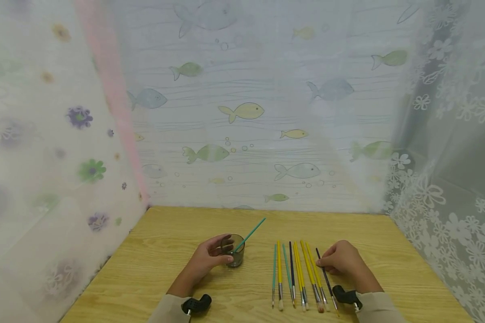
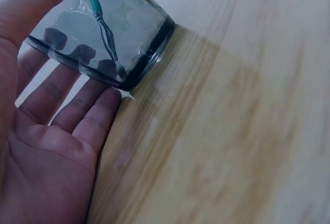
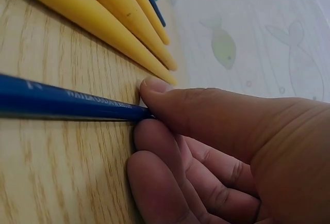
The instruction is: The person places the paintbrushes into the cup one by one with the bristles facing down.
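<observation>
My left hand [image 1: 205,259] holds a smoky clear glass [image 1: 236,261] on the table, thumb on the near side and fingers round the far side. Inside the glass leans one teal paintbrush [image 1: 253,230], bristles down, its handle sticking out over the rim to the right. The left wrist view shows its dark ferrule [image 2: 106,35] through the glass wall. With thumb and forefinger, my right hand [image 1: 342,260] pinches the handle end of a dark blue paintbrush [image 3: 67,100], the rightmost in a row. Its bristle end points toward me.
Left of the pinched brush lie several paintbrushes side by side, bristles toward me: yellow ones [image 1: 309,264], teal ones [image 1: 274,269] and another dark blue one [image 1: 292,264]. Behind the wooden table [image 1: 178,224] hangs a fish-patterned curtain [image 1: 246,134], with flowered sheets at both sides.
</observation>
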Demonstrator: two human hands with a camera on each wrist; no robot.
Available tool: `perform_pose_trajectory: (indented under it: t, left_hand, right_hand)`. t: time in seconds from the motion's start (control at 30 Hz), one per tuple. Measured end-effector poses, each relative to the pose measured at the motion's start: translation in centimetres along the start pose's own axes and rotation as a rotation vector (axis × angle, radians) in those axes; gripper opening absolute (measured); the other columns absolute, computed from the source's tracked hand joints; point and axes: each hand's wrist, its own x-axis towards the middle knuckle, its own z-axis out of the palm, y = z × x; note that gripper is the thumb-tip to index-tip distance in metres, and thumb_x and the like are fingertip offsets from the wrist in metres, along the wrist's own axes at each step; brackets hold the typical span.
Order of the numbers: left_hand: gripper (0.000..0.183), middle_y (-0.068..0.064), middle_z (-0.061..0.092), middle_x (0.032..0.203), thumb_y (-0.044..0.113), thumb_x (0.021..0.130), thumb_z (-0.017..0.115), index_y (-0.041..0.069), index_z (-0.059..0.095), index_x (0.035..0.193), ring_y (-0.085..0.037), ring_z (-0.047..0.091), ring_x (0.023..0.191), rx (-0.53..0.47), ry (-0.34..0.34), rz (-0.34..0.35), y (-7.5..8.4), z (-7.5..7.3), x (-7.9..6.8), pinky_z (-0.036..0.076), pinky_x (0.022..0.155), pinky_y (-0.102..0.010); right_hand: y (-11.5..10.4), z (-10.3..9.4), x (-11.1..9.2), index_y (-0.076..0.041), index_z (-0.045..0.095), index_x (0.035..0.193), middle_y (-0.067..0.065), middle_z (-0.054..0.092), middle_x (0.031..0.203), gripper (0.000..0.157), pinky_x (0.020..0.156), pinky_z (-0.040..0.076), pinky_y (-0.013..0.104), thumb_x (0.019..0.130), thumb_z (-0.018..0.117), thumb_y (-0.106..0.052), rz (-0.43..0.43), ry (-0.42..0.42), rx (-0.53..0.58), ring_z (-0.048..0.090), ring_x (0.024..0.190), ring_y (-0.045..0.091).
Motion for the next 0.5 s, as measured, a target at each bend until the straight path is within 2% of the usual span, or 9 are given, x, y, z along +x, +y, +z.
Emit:
perform_pose_trajectory:
  t: [0.5]
  left_hand:
    - [0.074, -0.020, 0.047, 0.157, 0.012, 0.093, 0.079, 0.015, 0.044, 0.158, -0.039, 0.050, 0.142, -0.023, -0.005, -0.001, 0.12, 0.05, 0.03, 0.056, 0.100, -0.030]
  right_hand:
    - [0.43, 0.08, 0.34, 0.000, 0.080, 0.088, 0.008, 0.074, 0.077, 0.015, 0.061, 0.061, 0.035, 0.079, 0.085, -0.010, -0.003, 0.017, 0.044, 0.070, 0.068, 0.019]
